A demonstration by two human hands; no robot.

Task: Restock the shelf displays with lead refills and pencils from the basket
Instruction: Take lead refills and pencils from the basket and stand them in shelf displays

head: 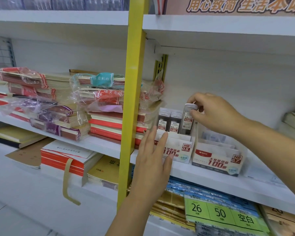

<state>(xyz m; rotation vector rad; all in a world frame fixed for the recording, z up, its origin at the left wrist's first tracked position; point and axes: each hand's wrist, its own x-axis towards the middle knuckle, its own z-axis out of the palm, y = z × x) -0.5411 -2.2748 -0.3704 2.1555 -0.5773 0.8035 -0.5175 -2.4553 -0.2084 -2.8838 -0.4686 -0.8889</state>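
Fingers [194, 98] of the right hand [215, 114] pinch a lead refill case [186, 123] by its cap, its lower end in the HB 0.5 display box [180, 151] at the shelf's [186, 172] front edge. The left hand [152, 160], fingers straight, touches the box front.

0.7 display box [216, 161] — contents blurred

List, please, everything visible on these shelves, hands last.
dark plastic lead refill cases: three, grey-capped, in the 0.5 box, one raised
white cardboard HB 0.5 display box: one, middle shelf
white cardboard HB 0.7 display box: one, to its right
plastic-wrapped notebook stacks: several, red, purple, teal, left bay
yellow metal post: one, between bays
green label pack: one, lower shelf
left hand: open, at the 0.5 box
right hand: grip on the raised case's cap
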